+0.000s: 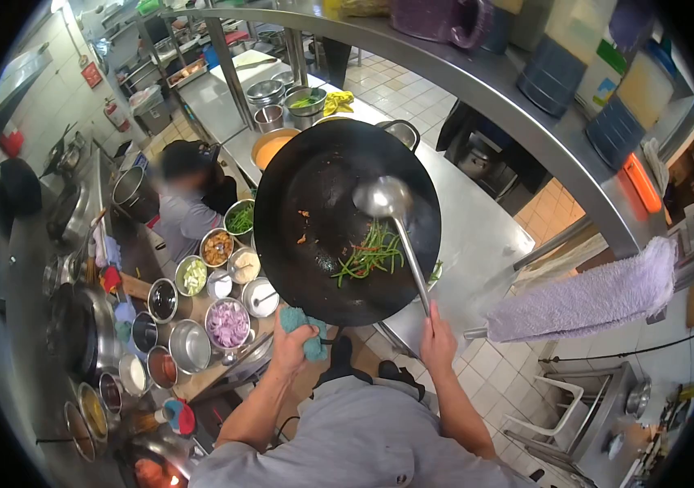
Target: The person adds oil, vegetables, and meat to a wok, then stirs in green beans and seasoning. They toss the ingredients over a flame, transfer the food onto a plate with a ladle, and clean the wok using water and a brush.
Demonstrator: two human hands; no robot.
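Cloth (313, 333) hides the wok (302, 236) handle gripped by the left hand (296, 340).

Honestly, you've got no text I can make out here. The red sign (91, 75) on your tiled wall (56, 80) is too small to read, and so's the label (604, 89) on your shelf (562, 159).

Both forearms reach forward, the left hand (296, 340) and right hand (438, 335) closed in grips.
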